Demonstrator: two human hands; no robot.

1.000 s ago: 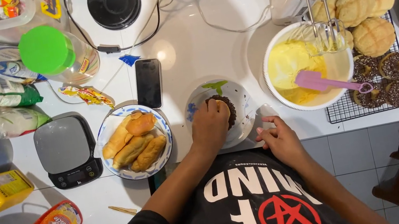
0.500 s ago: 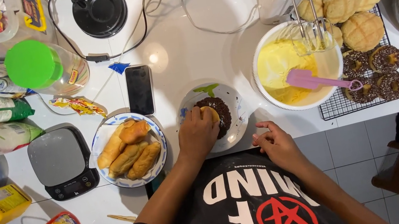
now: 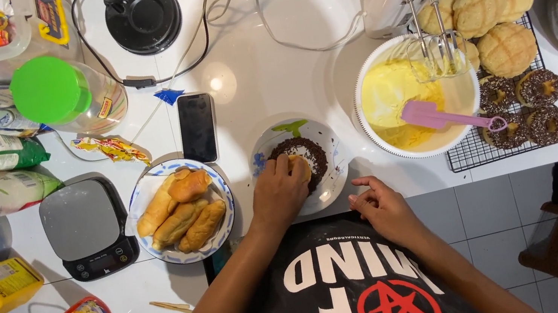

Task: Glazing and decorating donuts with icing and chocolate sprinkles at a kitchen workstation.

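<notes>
my left hand (image 3: 278, 193) grips a small bun (image 3: 299, 168), pressing it into the chocolate sprinkles (image 3: 309, 151) on the small plate (image 3: 335, 177); my right hand (image 3: 379, 206) rests loosely curled and empty at the tabletop (image 3: 293, 62) edge. i judge coating is underway; next it needs a gentle turn and lift.

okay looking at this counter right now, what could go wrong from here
The left hand presses a bun into chocolate sprinkles on a small plate that sits near the counter edge; a hard push might tip it. The phone lies close by and could catch stray sprinkles.
</notes>
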